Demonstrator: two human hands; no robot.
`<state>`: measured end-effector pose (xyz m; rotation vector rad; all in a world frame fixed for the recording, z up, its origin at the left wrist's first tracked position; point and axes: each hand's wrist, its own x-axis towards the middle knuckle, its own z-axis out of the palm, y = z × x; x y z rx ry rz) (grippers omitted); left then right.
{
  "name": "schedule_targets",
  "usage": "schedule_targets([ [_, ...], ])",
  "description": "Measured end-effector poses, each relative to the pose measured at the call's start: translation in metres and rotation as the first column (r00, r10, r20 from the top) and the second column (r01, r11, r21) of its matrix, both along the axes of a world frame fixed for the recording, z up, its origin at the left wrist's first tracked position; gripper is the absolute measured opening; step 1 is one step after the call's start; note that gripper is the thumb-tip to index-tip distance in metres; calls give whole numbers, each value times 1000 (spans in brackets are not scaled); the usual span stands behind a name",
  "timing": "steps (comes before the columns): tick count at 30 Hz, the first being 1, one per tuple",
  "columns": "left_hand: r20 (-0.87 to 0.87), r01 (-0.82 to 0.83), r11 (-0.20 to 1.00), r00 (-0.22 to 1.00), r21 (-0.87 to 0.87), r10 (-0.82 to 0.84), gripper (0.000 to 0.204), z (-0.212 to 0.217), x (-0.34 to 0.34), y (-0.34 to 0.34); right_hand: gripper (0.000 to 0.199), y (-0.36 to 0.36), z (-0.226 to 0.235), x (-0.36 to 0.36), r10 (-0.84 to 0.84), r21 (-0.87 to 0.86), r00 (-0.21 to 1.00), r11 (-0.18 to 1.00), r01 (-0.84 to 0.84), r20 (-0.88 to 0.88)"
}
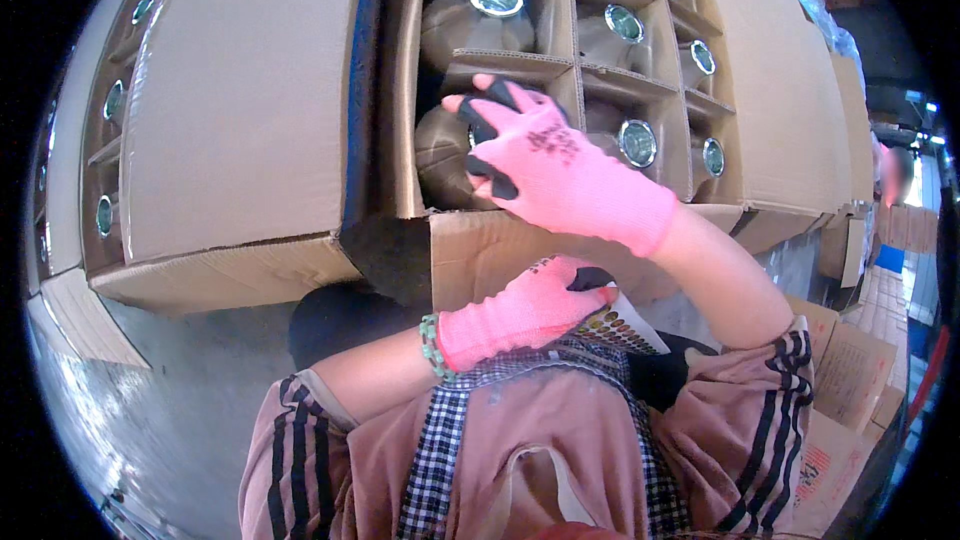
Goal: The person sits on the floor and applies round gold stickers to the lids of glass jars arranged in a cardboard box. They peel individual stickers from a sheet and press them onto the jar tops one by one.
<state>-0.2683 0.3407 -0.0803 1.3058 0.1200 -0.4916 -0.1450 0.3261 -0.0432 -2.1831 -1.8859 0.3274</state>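
Jar [445, 155] | lid hidden behind right hand [560, 165] | compartment dim

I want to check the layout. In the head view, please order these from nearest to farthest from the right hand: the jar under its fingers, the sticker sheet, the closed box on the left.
1. Jar: under the right hand, touching.
2. Sticker sheet: below, at the left hand.
3. Closed box: far left.
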Motion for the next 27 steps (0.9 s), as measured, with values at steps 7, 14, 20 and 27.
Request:
schedule_targets([
  [7, 72, 32, 999, 997, 28, -34, 42, 11, 4, 10, 31, 29, -20, -4, 190, -277, 939, 955, -108, 288],
  [14, 46, -40, 999, 998, 23, 39, 35, 2, 0, 6, 32, 18, 0, -3, -101, 28, 960, 995, 97, 260],
  [20, -17, -232, 966, 973, -114, 231, 26, 13, 0, 20, 31, -74, 89, -25, -384, 97, 920, 921, 376, 78],
  [27, 44, -373, 891, 917, -258, 397, 20, 15, -3, 15, 22, -105, 67, -36, -473, -104, 879, 879, 466, -63],
])
